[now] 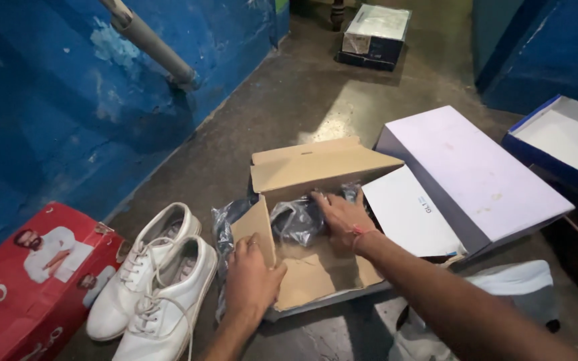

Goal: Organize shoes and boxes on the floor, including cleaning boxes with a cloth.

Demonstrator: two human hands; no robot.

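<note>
Left hand (252, 277) grips the brown carton's (322, 267) side flap; right hand (344, 217) presses spread on a plastic-wrapped bundle (296, 220) inside.

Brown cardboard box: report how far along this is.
Done: the brown cardboard box lies open, flaps up. In hand: the left hand grips its side flap, and the right hand presses a dark plastic-wrapped item inside. Left: the white shoes sit outside on the floor.
</note>
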